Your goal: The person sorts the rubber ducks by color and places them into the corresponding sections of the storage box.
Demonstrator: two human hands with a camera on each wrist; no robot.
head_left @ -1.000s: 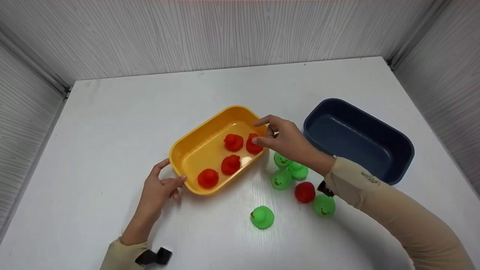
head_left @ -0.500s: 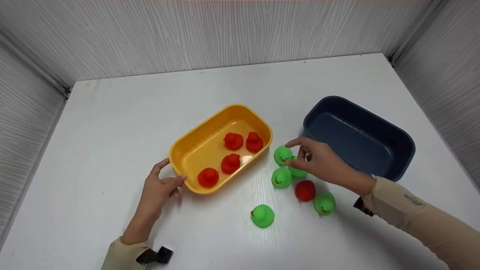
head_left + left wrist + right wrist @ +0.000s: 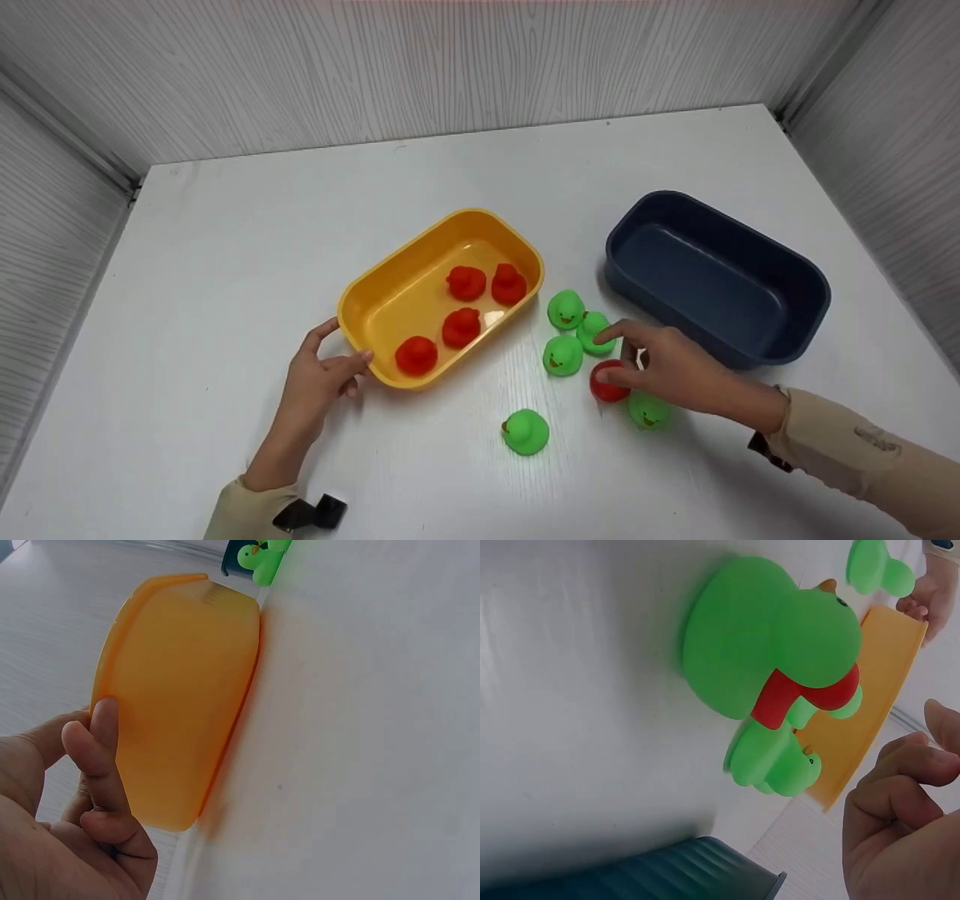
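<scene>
At its near-left corner, the yellow bin (image 3: pixel 346 300) is pinched by my left hand (image 3: pixel 311 386), thumb at the rim. Several red rubber ducks (image 3: pixel 416 355) lie inside that bin. My right hand (image 3: pixel 675 367) hovers over a loose red duck (image 3: pixel 606 393), thumb and index finger apart with nothing between them. In the right wrist view the fingers stay clear of the ducks, and the red duck (image 3: pixel 776 699) is partly hidden behind a green duck (image 3: pixel 735 637). Beside it sit a green duck (image 3: pixel 649 412), partly under the hand, and a cluster including another green duck (image 3: pixel 562 355).
A dark blue bin (image 3: pixel 697 277) with nothing in it stands at the right, behind my right hand. One green duck (image 3: pixel 525 433) lies apart near the front. The white table (image 3: pixel 247 240) is bounded by pale wood-grain walls (image 3: pixel 450 67).
My right hand has withdrawn from over the yellow bin, passing right and toward me above the green ducks to the loose red duck. The left hand has kept its hold on the bin.
</scene>
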